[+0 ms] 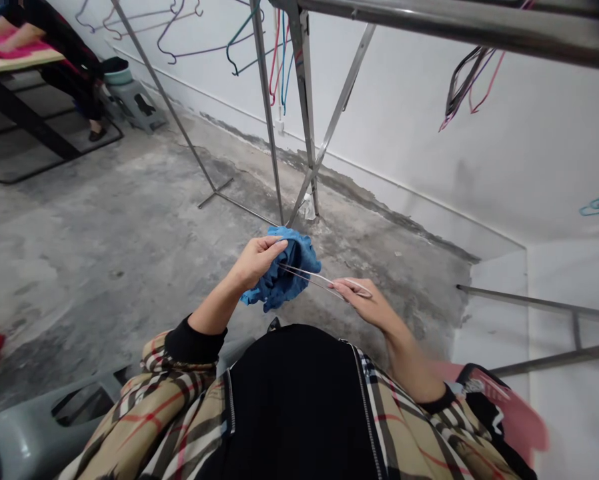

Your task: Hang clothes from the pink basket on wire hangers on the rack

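My left hand [256,261] is closed around a bunched blue cloth [285,275], held in front of my chest above the concrete floor. My right hand [365,301] pinches the end of a thin pink wire hanger [313,278]. The hanger runs from my right fingers leftward into the blue cloth. The two hands are a short way apart, joined by the hanger. Plaid sleeves with black cuffs cover both forearms.
A metal drying rack [307,120] stands ahead, with several coloured wire hangers [467,83] hanging from its bars. A grey plastic stool [134,100] and another person's legs are at far left by a table [19,63]. A grey plastic seat [39,427] sits lower left.
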`<state>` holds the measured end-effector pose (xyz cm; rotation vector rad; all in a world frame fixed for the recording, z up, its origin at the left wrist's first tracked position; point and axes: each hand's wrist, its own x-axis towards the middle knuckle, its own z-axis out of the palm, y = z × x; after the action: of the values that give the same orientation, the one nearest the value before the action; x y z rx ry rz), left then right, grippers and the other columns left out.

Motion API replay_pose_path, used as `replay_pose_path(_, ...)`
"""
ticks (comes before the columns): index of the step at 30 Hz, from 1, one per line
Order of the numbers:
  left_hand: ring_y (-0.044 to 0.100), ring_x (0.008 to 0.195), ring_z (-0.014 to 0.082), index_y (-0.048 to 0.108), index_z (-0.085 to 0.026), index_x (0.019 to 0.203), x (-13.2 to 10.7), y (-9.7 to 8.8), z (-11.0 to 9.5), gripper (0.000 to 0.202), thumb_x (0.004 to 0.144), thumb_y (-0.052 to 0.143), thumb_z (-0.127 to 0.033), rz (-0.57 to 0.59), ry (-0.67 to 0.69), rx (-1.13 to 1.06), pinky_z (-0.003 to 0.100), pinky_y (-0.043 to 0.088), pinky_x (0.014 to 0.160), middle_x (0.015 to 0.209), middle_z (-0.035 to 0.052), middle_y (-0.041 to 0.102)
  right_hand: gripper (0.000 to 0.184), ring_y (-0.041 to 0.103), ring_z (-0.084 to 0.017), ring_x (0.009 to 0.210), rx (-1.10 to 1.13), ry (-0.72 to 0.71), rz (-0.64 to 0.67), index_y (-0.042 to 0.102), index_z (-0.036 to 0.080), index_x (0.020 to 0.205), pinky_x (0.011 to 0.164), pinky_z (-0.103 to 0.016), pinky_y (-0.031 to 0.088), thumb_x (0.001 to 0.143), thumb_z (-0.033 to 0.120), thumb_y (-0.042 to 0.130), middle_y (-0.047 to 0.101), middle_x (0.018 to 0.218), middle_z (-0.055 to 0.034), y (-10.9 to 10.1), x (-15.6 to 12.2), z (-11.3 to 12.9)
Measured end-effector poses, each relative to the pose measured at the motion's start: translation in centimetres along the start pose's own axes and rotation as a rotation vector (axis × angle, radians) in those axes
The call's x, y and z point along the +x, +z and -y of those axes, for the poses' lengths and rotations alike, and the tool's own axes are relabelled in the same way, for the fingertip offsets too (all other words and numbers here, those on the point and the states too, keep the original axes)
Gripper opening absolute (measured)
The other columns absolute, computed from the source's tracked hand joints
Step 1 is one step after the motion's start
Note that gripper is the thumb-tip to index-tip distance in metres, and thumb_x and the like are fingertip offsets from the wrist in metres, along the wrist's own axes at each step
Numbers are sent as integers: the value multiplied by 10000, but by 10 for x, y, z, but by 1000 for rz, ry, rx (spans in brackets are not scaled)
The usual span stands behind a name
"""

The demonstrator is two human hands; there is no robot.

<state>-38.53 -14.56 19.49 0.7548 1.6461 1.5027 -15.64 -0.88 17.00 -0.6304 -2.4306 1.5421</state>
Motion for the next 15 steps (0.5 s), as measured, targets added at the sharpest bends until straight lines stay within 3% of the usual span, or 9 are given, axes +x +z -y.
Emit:
replay_pose_path(5, 611, 726, 146, 724, -151, 874, -10, 29, 8, 329, 887, 521, -410, 131, 180, 290, 235, 458, 696, 780, 15, 693, 401, 465, -117, 597, 204, 30, -99, 714, 186, 751, 553, -224, 368, 834, 539, 543, 569, 621, 7, 46, 28, -8)
replay_pose_path(9, 659, 817, 178, 708, -216, 1069, -22, 54, 23, 314, 930, 460, -349, 254, 323, 725, 248, 467, 724, 894, 46, 727, 436, 377, -98, 519, 452, 139, -279, 563, 190, 574, 492, -227, 340, 695, 606, 608, 462, 522, 28, 75, 44, -25)
replay_pose_path(12, 648, 795, 192, 661, -236, 1185, -24, 54, 24, 337, 937, 460, -343, 234, 465, 1078, 280, 475, 730, 866, 72, 716, 436, 302, -86, 476, 473, 149, -317, 452, 208, 512, 458, -229, 297, 684, 582, 596, 363, 474, 45, 74, 45, -33)
replay_pose_path(15, 597, 1056, 255, 640, -269, 1215, -18, 39, 11, 337, 921, 507, -366, 80, 720, 1245, 401, 425, 950, 1099, 107, 682, 397, 284, -81, 464, 454, 96, -284, 475, 203, 516, 459, -236, 282, 713, 521, 608, 353, 474, 45, 54, 42, -32)
